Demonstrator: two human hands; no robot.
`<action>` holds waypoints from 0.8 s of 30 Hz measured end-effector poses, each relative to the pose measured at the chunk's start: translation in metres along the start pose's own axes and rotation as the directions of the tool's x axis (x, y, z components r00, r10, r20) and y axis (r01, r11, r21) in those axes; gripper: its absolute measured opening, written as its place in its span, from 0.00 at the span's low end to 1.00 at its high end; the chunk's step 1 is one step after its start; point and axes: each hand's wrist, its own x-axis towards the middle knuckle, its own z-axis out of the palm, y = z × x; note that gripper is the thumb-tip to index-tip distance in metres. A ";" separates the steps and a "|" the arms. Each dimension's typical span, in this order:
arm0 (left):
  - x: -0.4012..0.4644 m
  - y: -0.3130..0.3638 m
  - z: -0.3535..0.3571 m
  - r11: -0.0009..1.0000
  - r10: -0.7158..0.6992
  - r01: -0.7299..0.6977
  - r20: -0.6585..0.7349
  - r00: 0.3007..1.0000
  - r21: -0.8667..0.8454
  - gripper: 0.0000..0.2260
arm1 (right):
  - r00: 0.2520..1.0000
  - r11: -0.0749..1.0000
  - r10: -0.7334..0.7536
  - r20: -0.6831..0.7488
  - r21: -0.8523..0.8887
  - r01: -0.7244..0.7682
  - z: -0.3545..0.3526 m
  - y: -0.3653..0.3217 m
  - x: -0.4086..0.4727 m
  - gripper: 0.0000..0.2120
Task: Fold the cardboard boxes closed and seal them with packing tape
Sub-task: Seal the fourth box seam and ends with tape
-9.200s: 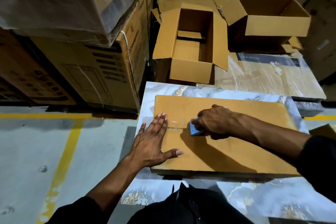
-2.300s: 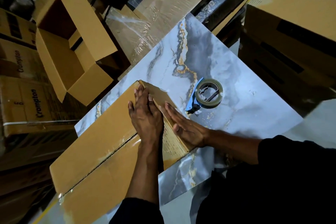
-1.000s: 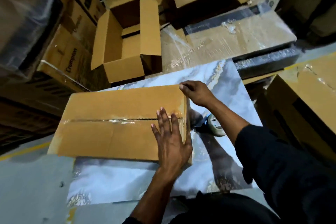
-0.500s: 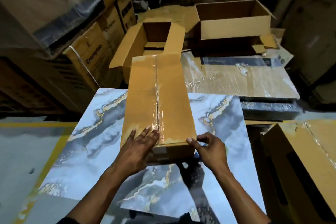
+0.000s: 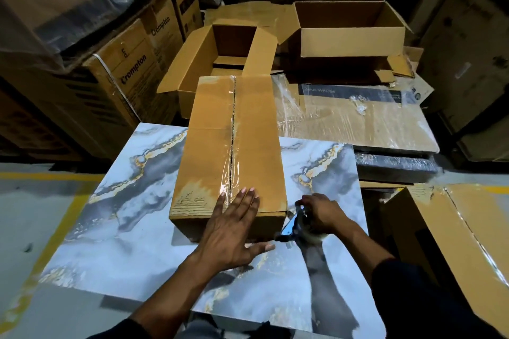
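"Crompton" stands printed on the stacked cartons (image 5: 132, 71) beyond the table's far left corner; the wrapped flat pack's (image 5: 349, 91) dark label is too blurred to read.

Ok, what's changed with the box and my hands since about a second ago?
The taped box was turned, so its seam now runs away from you rather than across. The right hand left the box's corner and took hold of the tape dispenser beside the near end. The left hand stays flat on the box, on the marble slab.
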 end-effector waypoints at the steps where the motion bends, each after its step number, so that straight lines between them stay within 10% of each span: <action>1: -0.001 0.000 0.000 1.000 -0.001 0.001 -0.013 1.000 -0.007 0.49 | 0.998 0.996 -0.043 0.051 -0.072 0.047 0.003 0.001 0.005 0.25; 13: 0.004 0.032 -0.006 0.833 -0.211 -0.086 -0.457 0.864 -0.547 0.21 | 0.979 0.952 -0.143 -0.148 -0.293 0.095 -0.036 0.016 -0.045 0.19; 18: 0.010 0.073 -0.032 0.165 -0.580 0.090 -0.022 0.814 -0.982 0.06 | 0.902 0.952 -0.209 -0.377 -0.290 0.100 -0.095 0.004 -0.095 0.21; 24: 0.019 0.095 -0.054 -0.438 -0.454 0.241 0.444 0.773 -0.866 0.21 | 0.782 0.962 -0.258 -0.567 -0.225 0.154 -0.148 -0.037 -0.127 0.15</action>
